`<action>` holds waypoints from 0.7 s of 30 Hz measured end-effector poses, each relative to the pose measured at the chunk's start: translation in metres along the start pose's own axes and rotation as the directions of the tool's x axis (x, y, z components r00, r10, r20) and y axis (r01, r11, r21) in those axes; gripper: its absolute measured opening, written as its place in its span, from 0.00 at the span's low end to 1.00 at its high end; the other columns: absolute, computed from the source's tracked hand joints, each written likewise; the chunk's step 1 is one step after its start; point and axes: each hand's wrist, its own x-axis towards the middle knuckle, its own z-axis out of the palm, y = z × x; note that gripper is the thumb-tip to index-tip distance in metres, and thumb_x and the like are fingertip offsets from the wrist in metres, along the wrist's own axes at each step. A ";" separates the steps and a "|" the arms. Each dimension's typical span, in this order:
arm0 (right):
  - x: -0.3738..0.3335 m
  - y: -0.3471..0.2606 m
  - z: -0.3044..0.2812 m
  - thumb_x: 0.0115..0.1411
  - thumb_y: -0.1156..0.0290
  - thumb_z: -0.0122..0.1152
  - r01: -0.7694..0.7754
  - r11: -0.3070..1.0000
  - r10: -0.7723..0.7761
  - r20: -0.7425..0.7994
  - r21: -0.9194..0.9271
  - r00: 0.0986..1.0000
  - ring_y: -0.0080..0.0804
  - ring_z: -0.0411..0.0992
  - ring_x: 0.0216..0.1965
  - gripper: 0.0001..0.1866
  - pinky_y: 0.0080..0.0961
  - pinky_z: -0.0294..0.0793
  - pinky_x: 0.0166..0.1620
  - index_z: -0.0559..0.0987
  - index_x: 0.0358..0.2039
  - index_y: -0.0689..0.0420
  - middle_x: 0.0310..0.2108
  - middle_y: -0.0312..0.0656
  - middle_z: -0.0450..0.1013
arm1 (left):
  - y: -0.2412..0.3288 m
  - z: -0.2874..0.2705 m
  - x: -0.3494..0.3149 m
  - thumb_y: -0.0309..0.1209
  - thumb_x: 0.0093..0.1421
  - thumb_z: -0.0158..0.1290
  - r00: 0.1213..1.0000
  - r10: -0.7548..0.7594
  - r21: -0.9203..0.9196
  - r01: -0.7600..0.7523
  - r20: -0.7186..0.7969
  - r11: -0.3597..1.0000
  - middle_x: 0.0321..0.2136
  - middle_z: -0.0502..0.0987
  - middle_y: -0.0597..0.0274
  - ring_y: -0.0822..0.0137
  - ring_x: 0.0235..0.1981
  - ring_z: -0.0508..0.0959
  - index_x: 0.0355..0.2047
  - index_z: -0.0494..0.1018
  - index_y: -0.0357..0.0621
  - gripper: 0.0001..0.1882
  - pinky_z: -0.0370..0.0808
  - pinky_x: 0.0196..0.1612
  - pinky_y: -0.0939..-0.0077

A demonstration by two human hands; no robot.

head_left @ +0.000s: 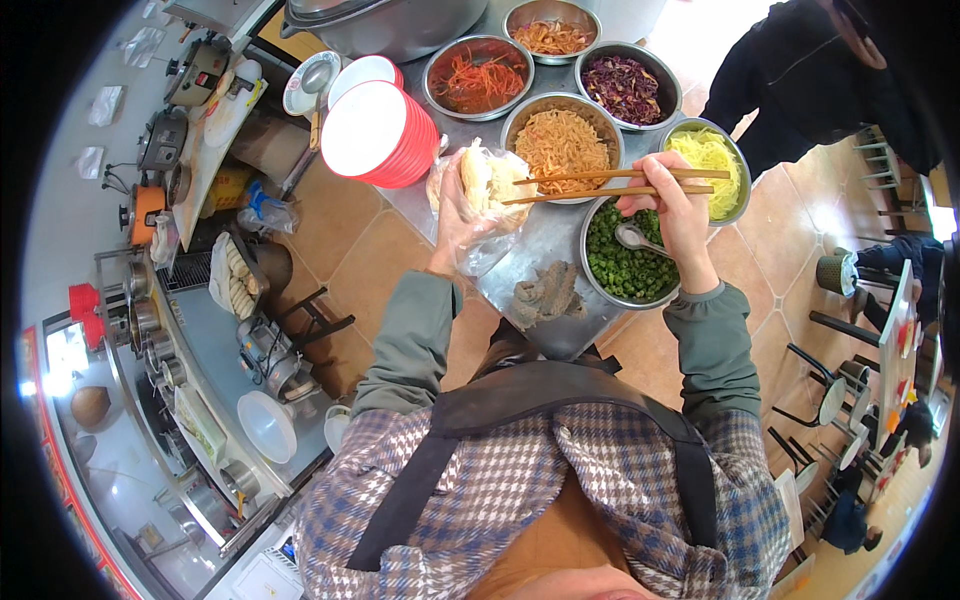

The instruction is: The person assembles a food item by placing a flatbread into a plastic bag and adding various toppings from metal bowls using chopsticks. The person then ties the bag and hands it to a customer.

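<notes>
My left hand [453, 228] grips a pale split flatbread [492, 180] inside a clear plastic bag, above the metal table. Wooden chopsticks [610, 193] are in my right hand [678, 218], their tips pointing left at the bread's open side. Whether the tips touch the filling is too small to tell. Under the chopsticks stands a steel bowl of light-brown shreds [560, 143]. Below my right hand is a bowl of chopped greens [620, 262] with a metal spoon [634, 238] in it. Yellow shreds [705, 160] fill the bowl just beyond that hand.
Farther back are bowls of purple cabbage [625, 90], red shreds [485, 82] and orange shreds [553, 37]. Stacked red-and-white bowls [375, 130] stand left of the bread. A crumpled grey rag [548, 293] lies at the near table edge. A person in black [790, 80] stands at the far right.
</notes>
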 end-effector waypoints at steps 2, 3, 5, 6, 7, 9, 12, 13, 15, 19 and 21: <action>0.002 0.000 -0.006 0.68 0.71 0.57 -0.014 1.000 0.014 0.002 -0.015 1.000 0.38 0.80 0.24 0.10 0.26 0.80 0.27 0.77 0.39 0.66 0.30 0.51 0.78 | -0.005 0.000 0.000 0.36 0.35 0.69 0.999 0.004 -0.002 -0.004 -0.044 1.000 0.63 0.61 0.52 0.56 0.65 0.65 0.70 0.47 0.40 0.63 0.62 0.68 0.61; 0.004 0.002 -0.008 0.68 0.71 0.57 -0.022 1.000 0.022 0.002 -0.023 1.000 0.38 0.80 0.24 0.10 0.26 0.80 0.27 0.77 0.39 0.66 0.30 0.50 0.78 | -0.008 0.000 0.000 0.36 0.35 0.69 0.999 -0.007 -0.012 0.007 -0.051 1.000 0.63 0.61 0.52 0.56 0.65 0.64 0.70 0.47 0.40 0.63 0.62 0.68 0.61; 0.010 0.008 -0.012 0.68 0.70 0.57 -0.033 0.999 0.033 0.003 -0.029 0.999 0.38 0.80 0.25 0.10 0.26 0.80 0.27 0.77 0.39 0.66 0.30 0.49 0.78 | -0.015 -0.002 0.002 0.38 0.35 0.70 0.998 0.000 -0.033 -0.002 -0.061 0.999 0.63 0.61 0.52 0.55 0.65 0.64 0.70 0.48 0.40 0.63 0.62 0.69 0.61; 0.014 0.012 -0.013 0.68 0.70 0.57 -0.038 0.999 0.038 0.005 -0.027 0.999 0.38 0.80 0.25 0.10 0.26 0.80 0.27 0.77 0.39 0.66 0.30 0.48 0.78 | -0.020 -0.004 0.004 0.39 0.35 0.71 0.997 0.008 -0.012 -0.009 -0.070 1.000 0.63 0.61 0.52 0.55 0.65 0.64 0.70 0.48 0.40 0.64 0.62 0.68 0.61; 0.018 0.015 -0.014 0.68 0.70 0.57 -0.043 0.999 0.043 -0.007 -0.027 0.999 0.38 0.80 0.25 0.10 0.26 0.80 0.28 0.77 0.39 0.65 0.30 0.48 0.78 | -0.024 -0.007 0.007 0.40 0.35 0.71 0.997 0.030 0.009 -0.029 -0.071 1.000 0.63 0.60 0.53 0.55 0.65 0.64 0.70 0.48 0.40 0.64 0.62 0.68 0.60; 0.030 0.019 -0.014 0.67 0.70 0.58 -0.110 0.993 0.110 -0.009 -0.047 0.994 0.38 0.80 0.26 0.09 0.26 0.81 0.29 0.77 0.39 0.65 0.30 0.46 0.77 | -0.035 -0.014 0.013 0.42 0.35 0.73 0.994 0.070 0.015 -0.069 -0.078 0.997 0.63 0.61 0.53 0.56 0.64 0.65 0.70 0.48 0.40 0.65 0.65 0.67 0.60; 0.058 0.013 -0.015 0.71 0.64 0.51 -0.204 0.979 0.198 0.174 0.016 0.965 0.45 0.82 0.34 0.15 0.33 0.85 0.36 0.76 0.47 0.64 0.37 0.53 0.79 | -0.046 -0.024 0.022 0.42 0.37 0.75 0.987 0.087 0.023 -0.085 -0.137 0.996 0.61 0.62 0.54 0.56 0.62 0.69 0.70 0.47 0.42 0.65 0.70 0.63 0.59; 0.072 0.007 -0.016 0.72 0.62 0.48 -0.244 0.969 0.228 0.230 0.042 0.946 0.47 0.82 0.37 0.18 0.36 0.86 0.38 0.75 0.50 0.64 0.40 0.56 0.79 | -0.048 -0.027 0.025 0.40 0.37 0.75 0.985 0.096 0.017 -0.095 -0.145 0.995 0.61 0.62 0.54 0.56 0.62 0.68 0.70 0.47 0.43 0.65 0.70 0.64 0.59; 0.104 -0.006 -0.019 0.73 0.61 0.43 -0.206 0.976 0.176 0.296 0.074 0.939 0.48 0.82 0.41 0.21 0.36 0.85 0.45 0.73 0.53 0.66 0.43 0.58 0.78 | -0.049 -0.029 0.028 0.38 0.36 0.76 0.982 0.097 -0.021 -0.101 -0.160 0.995 0.61 0.62 0.53 0.56 0.63 0.68 0.71 0.46 0.43 0.66 0.70 0.64 0.58; 0.205 0.019 0.006 0.71 0.61 0.51 0.011 0.985 -0.002 0.052 -0.174 0.999 0.29 0.78 0.28 0.17 0.22 0.78 0.32 0.79 0.43 0.62 0.34 0.43 0.79 | -0.039 -0.028 0.031 0.32 0.34 0.71 0.976 -0.001 -0.134 -0.029 -0.220 0.991 0.63 0.61 0.54 0.58 0.66 0.63 0.70 0.49 0.40 0.63 0.64 0.68 0.60; 0.251 0.056 0.038 0.68 0.59 0.52 0.137 0.869 -0.177 -0.040 -0.475 0.983 0.34 0.80 0.25 0.17 0.32 0.78 0.29 0.81 0.35 0.61 0.28 0.43 0.81 | -0.033 -0.029 0.032 0.30 0.35 0.69 0.960 -0.017 0.020 0.024 -0.279 1.000 0.63 0.61 0.53 0.58 0.66 0.63 0.70 0.49 0.40 0.61 0.62 0.68 0.60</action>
